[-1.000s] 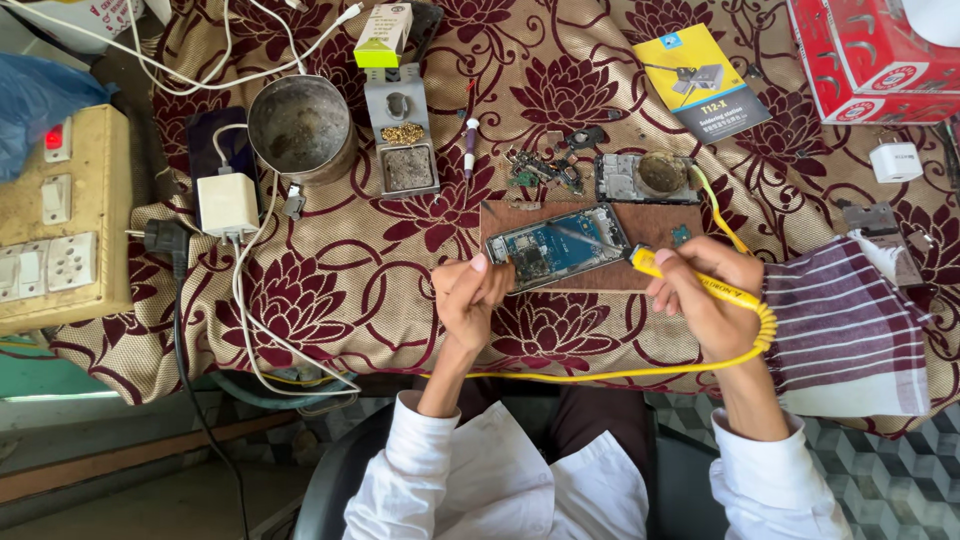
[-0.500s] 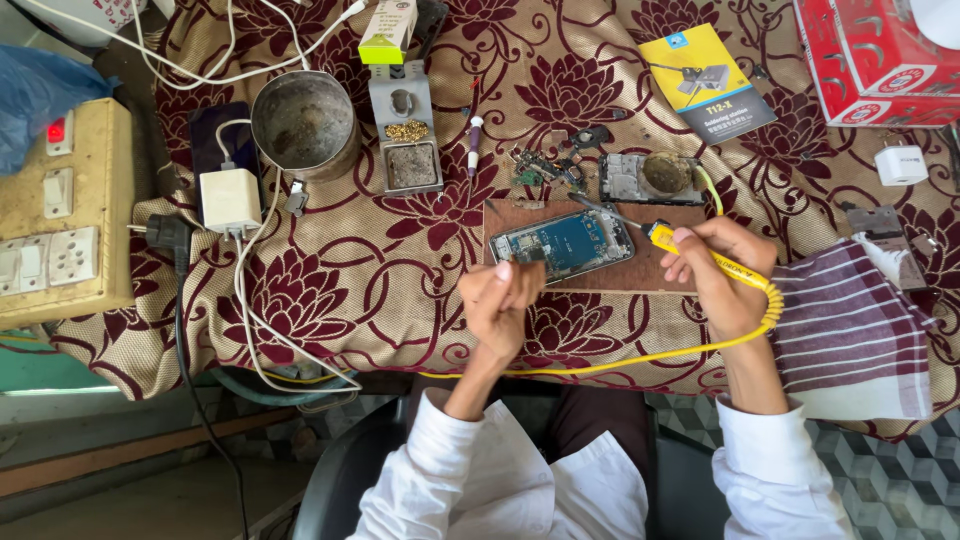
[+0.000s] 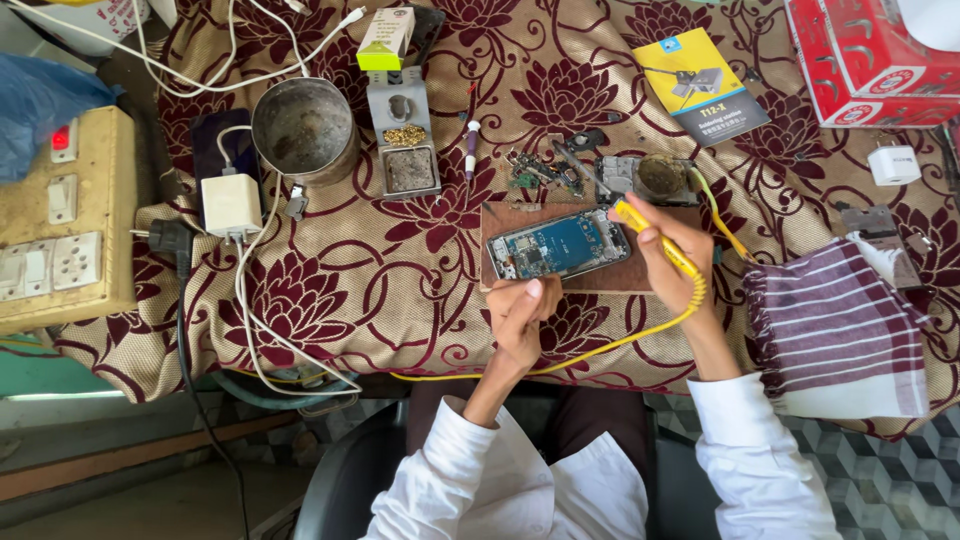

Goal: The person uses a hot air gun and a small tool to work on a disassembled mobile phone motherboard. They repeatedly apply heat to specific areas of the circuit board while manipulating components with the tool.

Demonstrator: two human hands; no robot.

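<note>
The right hand (image 3: pixel 668 262) is closed around a yellow soldering iron (image 3: pixel 655 237) at centre frame, tip toward the opened phone (image 3: pixel 558 245) on its brown board (image 3: pixel 610 275). The left hand (image 3: pixel 520 318), fingers loosely curled, touches the phone's lower edge. Upper left, an empty metal cup (image 3: pixel 303 130); beside it a grey tray (image 3: pixel 405 150) holding brass wool. A yellow-and-blue booklet (image 3: pixel 702 85) lies upper right, beside a red box (image 3: pixel 868 55).

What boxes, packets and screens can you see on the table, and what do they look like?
Red box: top right corner, red with white and dark print.
Yellow and blue packet: flat, left of the red box, pictures a tool.
Small carton: top middle, white with a green end.
Opened phone: on a brown board, blue inside, between the left hand and right hand.
</note>
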